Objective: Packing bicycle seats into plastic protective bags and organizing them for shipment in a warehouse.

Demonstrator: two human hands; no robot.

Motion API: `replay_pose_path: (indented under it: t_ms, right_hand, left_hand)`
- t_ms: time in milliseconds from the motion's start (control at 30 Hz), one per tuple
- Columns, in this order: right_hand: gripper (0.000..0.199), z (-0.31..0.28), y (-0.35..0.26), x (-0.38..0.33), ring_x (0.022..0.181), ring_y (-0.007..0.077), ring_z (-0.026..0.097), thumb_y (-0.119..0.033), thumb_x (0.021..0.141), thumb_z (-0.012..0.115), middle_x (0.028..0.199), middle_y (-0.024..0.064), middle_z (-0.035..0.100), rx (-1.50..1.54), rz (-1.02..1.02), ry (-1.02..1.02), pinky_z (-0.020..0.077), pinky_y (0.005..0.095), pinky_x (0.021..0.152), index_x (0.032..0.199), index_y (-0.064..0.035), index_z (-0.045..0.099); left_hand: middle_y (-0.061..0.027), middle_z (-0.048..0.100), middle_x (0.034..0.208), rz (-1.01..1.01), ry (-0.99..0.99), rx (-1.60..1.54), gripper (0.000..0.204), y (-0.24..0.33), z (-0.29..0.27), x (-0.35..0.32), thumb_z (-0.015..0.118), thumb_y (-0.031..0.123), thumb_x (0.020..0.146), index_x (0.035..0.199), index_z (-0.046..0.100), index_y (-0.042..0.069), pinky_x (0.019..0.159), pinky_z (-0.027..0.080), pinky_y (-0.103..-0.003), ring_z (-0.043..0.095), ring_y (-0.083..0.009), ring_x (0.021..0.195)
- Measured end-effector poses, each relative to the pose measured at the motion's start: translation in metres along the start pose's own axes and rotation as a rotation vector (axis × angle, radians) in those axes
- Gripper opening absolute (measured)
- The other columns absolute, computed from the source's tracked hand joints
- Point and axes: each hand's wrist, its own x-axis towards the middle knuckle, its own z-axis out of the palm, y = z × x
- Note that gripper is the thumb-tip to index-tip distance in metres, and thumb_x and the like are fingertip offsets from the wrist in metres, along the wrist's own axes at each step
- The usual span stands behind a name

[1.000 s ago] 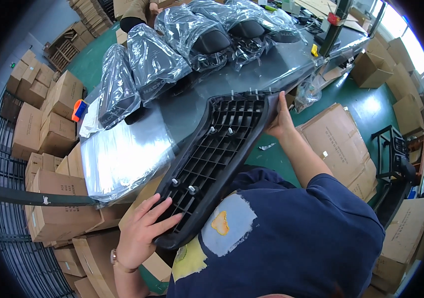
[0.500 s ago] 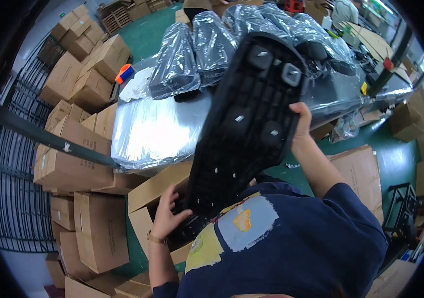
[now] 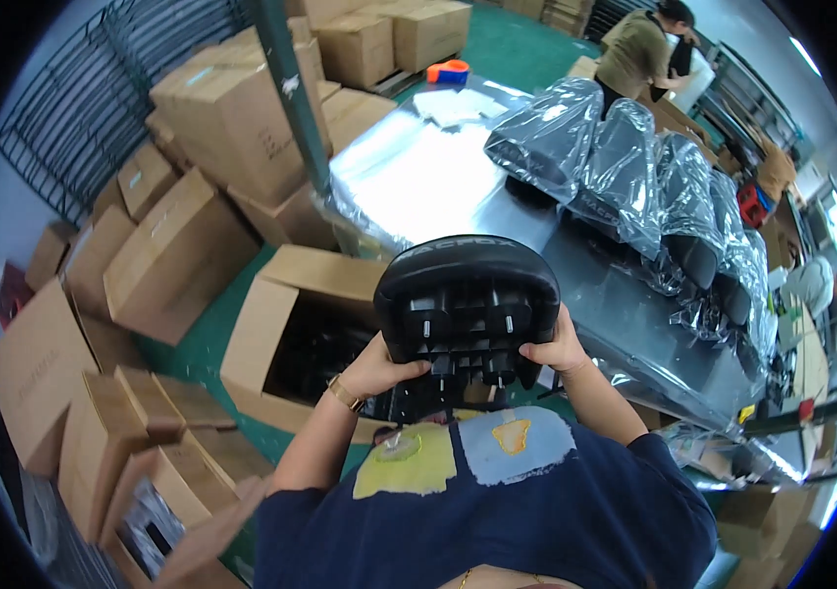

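Observation:
In front of my chest I hold a black padded seat (image 3: pixel 468 270). Its ribbed plastic underside, with several metal studs, faces me. My left hand (image 3: pixel 386 369) is closed on its lower left edge, thumb on the underside. On the lower right edge my right hand (image 3: pixel 558 346) grips it the same way. Just beyond and to the left stands an open cardboard box (image 3: pixel 260 339) with dark things inside that I cannot make out. The seat hides part of that box.
A table covered in shiny film (image 3: pixel 418 187) lies ahead, with several plastic-wrapped seats (image 3: pixel 625 167) on its right part. A green post (image 3: pixel 291 98) rises by its left corner. Cardboard boxes (image 3: pixel 178 255) crowd the left. A person (image 3: pixel 634 54) stands behind the table.
The seat has swung from standing tall on my right to end-on before my chest. My left hand, earlier open beside it, now grips it. My view has turned.

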Motion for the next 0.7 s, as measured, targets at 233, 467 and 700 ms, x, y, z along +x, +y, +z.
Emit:
replay_pose_path:
  t_ms: [233,467,700]
  right_hand:
    - [0.076,0.006,0.015,-0.006,0.123,0.0271,0.043,0.006,0.057,0.069,0.132,0.0139,0.046,-0.582,-0.193,-0.235,0.0306,0.0376,0.104,0.128,-0.0015,0.043]
    - [0.063,-0.002,0.066,-0.004,0.126,0.0289,0.042,0.003,0.070,0.067,0.135,0.0167,0.043,-0.489,-0.142,-0.233,0.0320,0.0356,0.104,0.128,-0.0023,0.043]
    - [0.060,0.007,0.068,-0.001,0.124,0.0274,0.044,-0.001,0.073,0.065,0.132,0.0164,0.045,-0.490,-0.236,-0.194,0.0345,0.0350,0.101,0.128,-0.0029,0.043]
  left_hand:
    - [-0.0165,0.033,0.141,0.181,0.270,0.316,0.074,-0.064,0.009,-0.023,0.070,0.004,0.071,0.134,0.032,0.001,0.104,0.033,-0.033,0.038,-0.0301,0.127]
    - [-0.0175,0.032,0.141,0.195,0.434,0.599,0.078,-0.066,0.021,-0.041,0.069,0.004,0.070,0.137,0.029,0.008,0.105,0.032,-0.037,0.035,-0.0330,0.129]
    - [-0.0174,0.030,0.142,0.279,0.530,0.646,0.077,-0.054,0.029,-0.053,0.067,-0.001,0.067,0.135,0.032,0.009,0.106,0.031,-0.037,0.034,-0.0335,0.130]
